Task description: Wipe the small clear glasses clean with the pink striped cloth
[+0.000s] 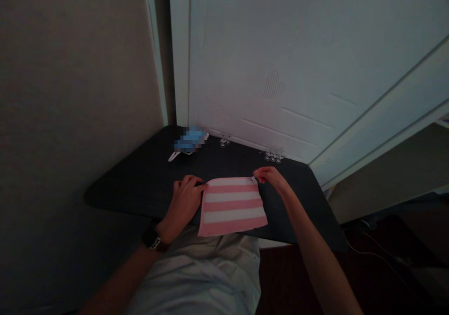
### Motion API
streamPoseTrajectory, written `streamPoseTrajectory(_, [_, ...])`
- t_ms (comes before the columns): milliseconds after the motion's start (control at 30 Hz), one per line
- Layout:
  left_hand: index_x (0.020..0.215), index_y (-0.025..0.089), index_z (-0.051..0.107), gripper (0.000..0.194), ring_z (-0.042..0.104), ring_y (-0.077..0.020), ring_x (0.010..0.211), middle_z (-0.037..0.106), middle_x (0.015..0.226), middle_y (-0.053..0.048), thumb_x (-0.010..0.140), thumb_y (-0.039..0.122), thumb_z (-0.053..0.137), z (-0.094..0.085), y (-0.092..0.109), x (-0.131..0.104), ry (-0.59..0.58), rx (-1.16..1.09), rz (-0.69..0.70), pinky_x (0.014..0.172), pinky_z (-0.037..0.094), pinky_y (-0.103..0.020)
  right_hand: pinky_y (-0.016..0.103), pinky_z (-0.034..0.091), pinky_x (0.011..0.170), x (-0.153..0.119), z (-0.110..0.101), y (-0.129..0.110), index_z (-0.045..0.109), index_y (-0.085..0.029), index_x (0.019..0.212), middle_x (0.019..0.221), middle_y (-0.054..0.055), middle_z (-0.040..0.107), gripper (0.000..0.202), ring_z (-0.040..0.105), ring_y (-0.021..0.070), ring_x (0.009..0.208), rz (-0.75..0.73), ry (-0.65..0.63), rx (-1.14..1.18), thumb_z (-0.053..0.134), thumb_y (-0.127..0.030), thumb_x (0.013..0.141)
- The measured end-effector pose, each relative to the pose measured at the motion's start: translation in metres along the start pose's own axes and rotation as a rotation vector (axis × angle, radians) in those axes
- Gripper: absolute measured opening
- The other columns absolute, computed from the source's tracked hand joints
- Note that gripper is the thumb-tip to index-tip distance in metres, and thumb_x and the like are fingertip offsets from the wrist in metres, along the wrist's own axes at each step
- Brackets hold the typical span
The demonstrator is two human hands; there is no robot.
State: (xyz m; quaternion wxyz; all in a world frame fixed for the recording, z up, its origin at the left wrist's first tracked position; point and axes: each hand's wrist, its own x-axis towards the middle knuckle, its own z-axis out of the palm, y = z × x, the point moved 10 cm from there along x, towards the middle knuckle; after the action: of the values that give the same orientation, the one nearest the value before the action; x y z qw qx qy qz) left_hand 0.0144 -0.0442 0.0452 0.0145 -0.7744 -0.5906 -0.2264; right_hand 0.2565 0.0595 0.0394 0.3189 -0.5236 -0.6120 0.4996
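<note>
A pink and white striped cloth (233,205) lies on the dark table (140,179), its lower edge reaching the table's front edge. My left hand (187,193), with a watch on the wrist, rests at the cloth's upper left corner, thumb touching it and fingers curled. At the upper right corner, my right hand (267,175) pinches a small clear clip (253,178) against the cloth's edge. Several similar clear clips (274,155) sit behind my right hand, and a smaller group (225,140) lies further left.
A blurred blue object (191,139) with a white strap or handle is at the back left of the table. A white panel (245,62) with heart patterns rises behind the table, and a wall (77,72) stands on the left. Cables run across the floor at right.
</note>
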Motion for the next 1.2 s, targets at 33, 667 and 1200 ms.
streamPoseTrajectory(33, [0.1,0.027,0.068,0.029,0.046,-0.0276,0.107,0.062,0.108,-0.008,0.084,0.014,0.047,0.0,0.001,-0.002,-0.002,-0.001,0.006,0.079,0.034,-0.041,0.024,0.029,0.047,0.0,-0.001,0.0,0.065,-0.013,0.06,0.044,-0.004,0.052,0.02,0.041,0.0075,0.045,-0.001,0.001,-0.001,0.067,-0.032,0.063])
streamPoseTrajectory(667, [0.098,0.027,0.069,0.032,0.048,-0.0269,0.105,0.062,0.106,-0.008,0.082,0.011,0.047,-0.004,-0.003,-0.011,0.037,-0.059,0.006,0.079,0.037,-0.04,0.021,0.038,0.055,-0.01,0.041,-0.006,0.062,-0.015,0.08,0.063,0.0,0.06,0.035,0.051,0.0081,0.054,0.068,-0.203,0.193,0.066,-0.048,0.07])
streamPoseTrajectory(1200, [0.099,0.027,0.07,0.033,0.048,-0.0255,0.095,0.06,0.096,-0.008,0.081,0.009,0.049,-0.003,-0.006,-0.008,0.047,-0.057,0.005,0.077,0.04,-0.038,0.021,0.026,0.05,0.005,0.16,-0.047,0.05,-0.017,0.068,0.053,-0.007,0.042,0.036,0.035,0.0068,0.049,-0.1,-0.435,0.138,0.062,-0.051,0.069])
